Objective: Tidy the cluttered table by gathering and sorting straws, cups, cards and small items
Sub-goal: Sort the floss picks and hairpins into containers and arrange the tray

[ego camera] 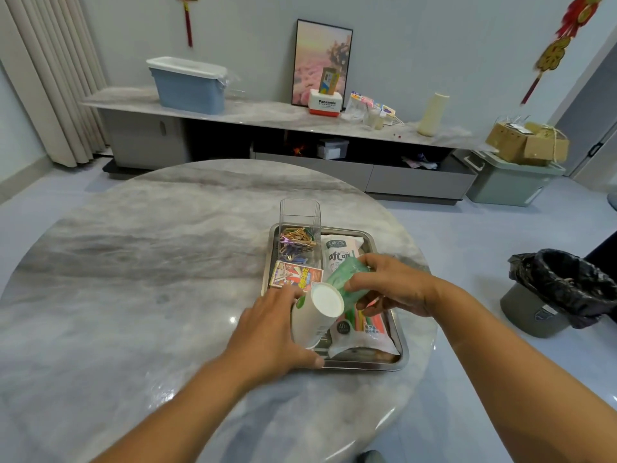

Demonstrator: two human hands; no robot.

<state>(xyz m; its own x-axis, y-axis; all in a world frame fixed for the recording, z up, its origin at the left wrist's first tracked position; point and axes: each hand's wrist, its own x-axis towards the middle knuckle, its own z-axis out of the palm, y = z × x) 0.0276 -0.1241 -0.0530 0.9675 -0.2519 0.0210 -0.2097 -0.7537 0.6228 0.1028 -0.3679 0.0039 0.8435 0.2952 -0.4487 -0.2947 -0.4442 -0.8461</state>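
A steel tray sits on the right part of the round marble table. My left hand grips a white paper cup tipped on its side over the tray, its base facing up. My right hand holds a green plastic packet just above the tray. In the tray lie a pack of coloured straws, a white straw bag, a card box and a clear box of small clips.
A bin with a black liner stands on the floor at the right. Behind the table runs a low cabinet with a blue tub, a framed picture and small boxes. A green crate with cartons sits far right.
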